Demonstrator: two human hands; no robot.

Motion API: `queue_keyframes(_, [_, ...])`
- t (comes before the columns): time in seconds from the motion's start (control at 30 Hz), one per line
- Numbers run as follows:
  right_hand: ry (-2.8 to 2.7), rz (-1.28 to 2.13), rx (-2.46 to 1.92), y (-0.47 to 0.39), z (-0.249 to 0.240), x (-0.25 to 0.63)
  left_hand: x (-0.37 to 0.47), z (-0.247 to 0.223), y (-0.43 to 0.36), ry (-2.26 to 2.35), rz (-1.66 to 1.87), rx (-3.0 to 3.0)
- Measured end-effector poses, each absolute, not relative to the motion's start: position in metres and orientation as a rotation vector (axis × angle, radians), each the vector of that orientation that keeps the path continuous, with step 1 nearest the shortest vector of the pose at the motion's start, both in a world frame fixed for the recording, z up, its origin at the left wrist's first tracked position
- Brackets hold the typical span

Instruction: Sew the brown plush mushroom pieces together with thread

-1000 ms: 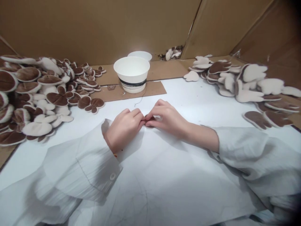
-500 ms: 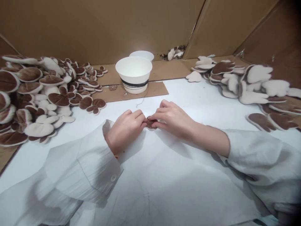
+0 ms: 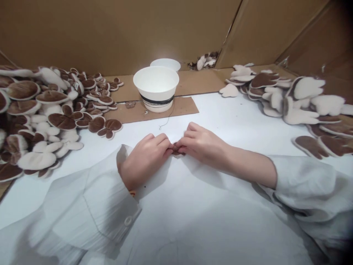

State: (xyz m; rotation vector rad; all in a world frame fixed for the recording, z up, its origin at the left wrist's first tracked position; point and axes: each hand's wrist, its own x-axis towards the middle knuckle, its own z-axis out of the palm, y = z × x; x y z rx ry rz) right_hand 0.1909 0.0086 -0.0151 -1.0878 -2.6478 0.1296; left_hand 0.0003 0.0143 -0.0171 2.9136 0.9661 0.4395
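Soft shadows fall below the left hand (image 3: 146,158) and right hand (image 3: 206,147). Far right of their grip, edges darken and blur.

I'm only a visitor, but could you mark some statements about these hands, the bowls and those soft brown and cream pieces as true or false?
1. The left hand and right hand both touch one small brown plush piece. True.
2. Black thread is wound around the front white bowl. True.
3. That bowl lies on its side. False: it stands upright on a cardboard strip.
4. Plush pieces are heaped on only one side. False: there is a left pile and a right pile.
5. The right forearm is fully covered. False: part is bare.
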Motion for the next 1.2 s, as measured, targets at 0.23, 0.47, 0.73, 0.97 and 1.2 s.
queue_keyframes(0.23, [-2.846,-0.242,-1.073,0.001,-0.006,0.179,0.002,-0.019,0.014,1.045,0.496,2.807])
queue_keyframes(0.47, [-2.757,-0.155,-1.062,-0.001,-0.008,0.181,0.002,-0.019,0.015,1.025,0.495,2.810])
queue_keyframes(0.73, [-2.634,-0.142,-1.124,-0.006,-0.013,0.179,0.002,-0.019,0.016,0.989,0.491,2.851])
queue_keyframes(0.97, [-2.567,-0.063,-1.115,-0.003,-0.015,0.182,0.001,-0.019,0.016,0.979,0.455,2.842])
queue_keyframes(1.2, [-2.619,-0.052,-1.045,0.002,-0.017,0.190,0.001,-0.018,0.016,0.960,0.416,2.831])
